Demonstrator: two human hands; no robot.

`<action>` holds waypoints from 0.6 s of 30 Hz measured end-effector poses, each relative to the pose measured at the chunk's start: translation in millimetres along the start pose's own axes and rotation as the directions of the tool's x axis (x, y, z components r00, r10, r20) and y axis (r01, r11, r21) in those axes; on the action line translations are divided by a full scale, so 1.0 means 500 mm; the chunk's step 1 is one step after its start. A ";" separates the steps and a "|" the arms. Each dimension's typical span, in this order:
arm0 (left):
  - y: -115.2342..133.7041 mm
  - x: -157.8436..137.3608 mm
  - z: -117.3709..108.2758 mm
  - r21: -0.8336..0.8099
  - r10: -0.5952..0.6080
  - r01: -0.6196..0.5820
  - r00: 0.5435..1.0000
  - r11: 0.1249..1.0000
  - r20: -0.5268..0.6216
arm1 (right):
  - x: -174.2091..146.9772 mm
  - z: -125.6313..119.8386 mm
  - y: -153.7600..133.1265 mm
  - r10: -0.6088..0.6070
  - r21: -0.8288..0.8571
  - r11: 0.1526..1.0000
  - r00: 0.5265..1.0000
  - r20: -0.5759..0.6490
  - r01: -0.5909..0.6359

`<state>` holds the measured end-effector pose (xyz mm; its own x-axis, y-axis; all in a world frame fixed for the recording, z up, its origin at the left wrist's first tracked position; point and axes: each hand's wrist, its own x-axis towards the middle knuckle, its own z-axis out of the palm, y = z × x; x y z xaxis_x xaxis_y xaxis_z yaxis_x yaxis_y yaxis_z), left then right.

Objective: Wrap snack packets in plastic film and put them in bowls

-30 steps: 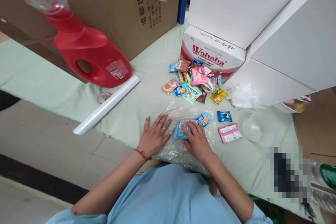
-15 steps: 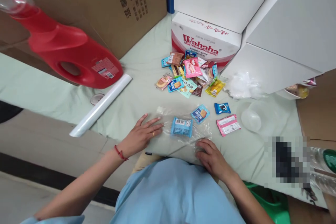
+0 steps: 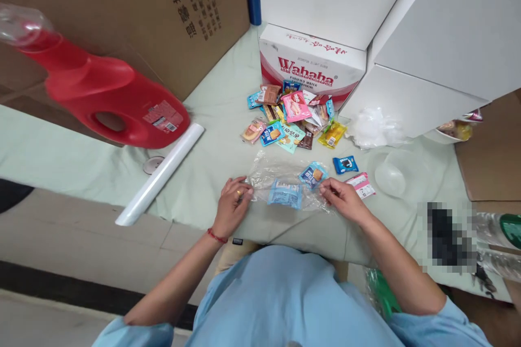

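- Left hand (image 3: 235,203) pinches the film's (image 3: 264,169) left edge.
- Right hand (image 3: 342,199) pinches its right edge.
- Two blue packets (image 3: 285,195) lie between.
- Snacks (image 3: 297,109) lie piled far back.

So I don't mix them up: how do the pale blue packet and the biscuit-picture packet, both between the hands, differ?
Print: the biscuit-picture packet shows a golden biscuit; the pale blue packet shows none on its visible side.
Pose: the pale blue packet lies nearly level across the view; the biscuit-picture packet is turned diagonally.
Place: the biscuit-picture packet is nearer the right hand; the pale blue packet is nearer the shirt.
Shared: both are blue.
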<state>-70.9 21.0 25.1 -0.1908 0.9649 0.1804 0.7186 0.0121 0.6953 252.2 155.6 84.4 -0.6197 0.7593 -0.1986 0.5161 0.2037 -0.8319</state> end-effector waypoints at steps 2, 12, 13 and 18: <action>0.001 0.009 0.013 0.034 -0.075 0.079 0.992 0.996 -0.106 | 0.018 -0.002 0.015 0.104 -0.091 0.991 0.995 0.007 -0.103; 0.025 0.053 0.039 0.317 -0.241 0.291 0.952 0.903 -0.189 | 0.163 0.013 -0.101 0.023 -0.724 0.689 1.000 -0.018 -0.029; 0.028 0.055 0.039 0.322 -0.242 0.291 0.953 0.901 -0.184 | 0.183 0.028 -0.106 0.037 -0.734 0.679 0.999 0.017 -0.012; 0.048 0.070 0.036 0.357 -0.264 0.297 0.954 0.885 -0.140 | 0.244 0.078 -0.104 0.144 -0.703 0.706 0.989 0.024 -0.085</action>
<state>-48.4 59.9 35.4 -0.4653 0.8810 0.0857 0.8185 0.3914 0.4205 126.7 213.7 83.4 -0.5533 0.7654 -0.3288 0.8329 0.5134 -0.2066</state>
